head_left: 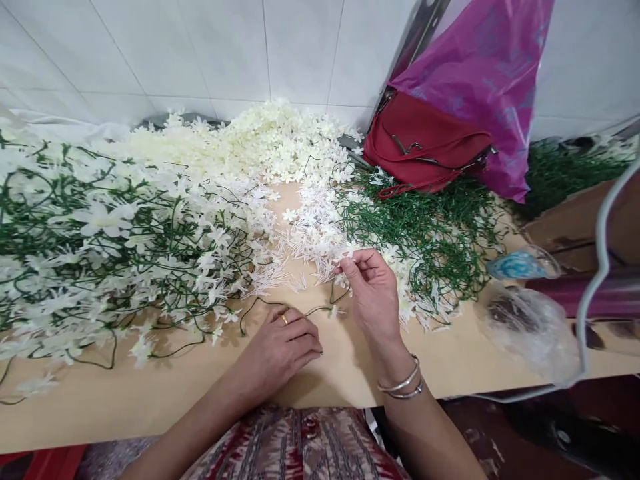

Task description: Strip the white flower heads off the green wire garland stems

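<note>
My left hand [290,341], with a ring on one finger, is curled near the table's front edge around a thin green plastic stem [260,300]. A small white artificial flower [336,311] on a stem lies between my two hands. My right hand [373,290], with bangles at the wrist, pinches a small white flower piece [344,256] between thumb and forefinger. Just beyond it spreads a heap of thin white flower stalks [320,237]. Beside it on the right is a tangle of green stems [415,217]. My left palm and part of the stem are hidden.
Stemmed white flowers [150,233] cover the table's left side. Loose cream flowers [280,137] are piled along the tiled wall. A red handbag [425,143] and a purple plastic bag [480,80] stand at the back right. Nearer are a clear plastic bag [535,333] and white cable [585,313].
</note>
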Demonstrator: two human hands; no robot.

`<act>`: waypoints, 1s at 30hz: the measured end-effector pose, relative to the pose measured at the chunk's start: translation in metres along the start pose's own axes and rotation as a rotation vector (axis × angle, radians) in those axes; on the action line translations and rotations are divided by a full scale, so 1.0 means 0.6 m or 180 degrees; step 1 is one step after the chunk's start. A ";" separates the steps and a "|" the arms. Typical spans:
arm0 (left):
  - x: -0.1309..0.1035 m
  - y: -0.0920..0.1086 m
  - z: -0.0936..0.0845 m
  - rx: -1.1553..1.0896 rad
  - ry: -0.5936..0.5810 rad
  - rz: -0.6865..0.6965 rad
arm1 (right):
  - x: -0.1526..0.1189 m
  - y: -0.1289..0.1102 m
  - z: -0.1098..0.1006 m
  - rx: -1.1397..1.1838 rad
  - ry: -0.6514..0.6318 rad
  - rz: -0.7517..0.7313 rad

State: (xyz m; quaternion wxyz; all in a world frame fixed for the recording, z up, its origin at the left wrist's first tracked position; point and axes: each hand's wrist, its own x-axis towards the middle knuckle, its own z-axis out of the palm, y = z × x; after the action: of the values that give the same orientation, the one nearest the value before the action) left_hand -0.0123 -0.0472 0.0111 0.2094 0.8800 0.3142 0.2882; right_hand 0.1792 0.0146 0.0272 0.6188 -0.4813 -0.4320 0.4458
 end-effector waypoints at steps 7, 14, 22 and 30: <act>0.006 0.007 -0.010 -0.1288 0.0109 -0.0757 | 0.008 -0.020 -0.013 0.0464 -0.0700 0.0667; 0.008 -0.019 0.018 -0.2017 0.0863 -0.1738 | 0.001 -0.013 -0.031 0.0356 -0.1230 0.1292; 0.007 -0.013 0.023 -0.2373 0.1405 -0.1984 | -0.012 -0.005 -0.025 0.0026 -0.1783 0.1226; 0.005 -0.012 0.021 -0.2050 0.1250 -0.1953 | -0.010 -0.010 -0.024 -0.0123 -0.1946 0.1309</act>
State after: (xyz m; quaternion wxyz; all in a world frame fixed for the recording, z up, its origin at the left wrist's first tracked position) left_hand -0.0050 -0.0424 -0.0011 0.4831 0.5662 0.4876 0.4564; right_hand 0.1925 0.0048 0.0300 0.3495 -0.4142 -0.4995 0.6759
